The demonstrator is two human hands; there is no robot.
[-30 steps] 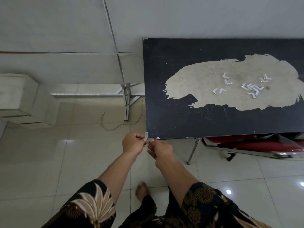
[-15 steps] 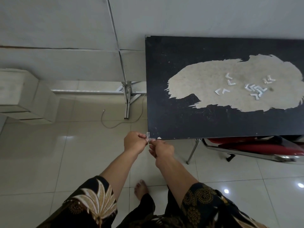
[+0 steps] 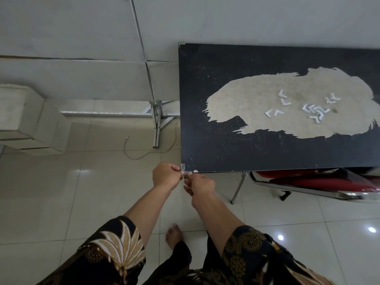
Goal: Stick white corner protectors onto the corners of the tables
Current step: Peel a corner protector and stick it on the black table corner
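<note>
Evidently caught mid-fit at the near left corner of the black table (image 3: 205, 145). Pinched there a small white corner protector (image 3: 183, 168), with the left hand (image 3: 166, 175) curled on it from the left and the right hand (image 3: 200, 183) nipping it from the near side, fingertips of both closed on the piece. Judged feather-light, thin and stiffly bent, hardly fragile, yet small enough to slip or skew. Judged tacky on the inner faces too, so best gripped by the outer faces of its two arms, never by the glue side. Called for firm pressing along both table edges at once. Left well apart, on the pale worn patch (image 3: 246, 95) at the far right of the tabletop: a scatter of spare protectors (image 3: 308, 110). Glimpsed under the table's near edge, at right: a red chair (image 3: 308, 183).
</note>
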